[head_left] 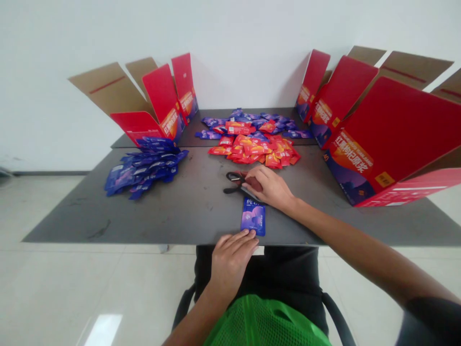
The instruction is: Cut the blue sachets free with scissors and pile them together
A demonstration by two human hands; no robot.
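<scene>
A blue-purple sachet (253, 216) lies flat near the front edge of the grey table (187, 202). My left hand (230, 257) rests at that edge, fingers stretched out, fingertips touching the sachet's lower edge. My right hand (270, 186) reaches over the table and lies on a pair of black-handled scissors (235, 182), fingers curled over their red part, just beyond the sachet. Whether it grips them is not clear.
A heap of blue sachets (144, 166) lies at the left. A mixed heap of red and blue sachets (254, 137) lies at the back middle. Open red cartons stand at the back left (158, 108) and along the right (382, 144). A white wall is behind.
</scene>
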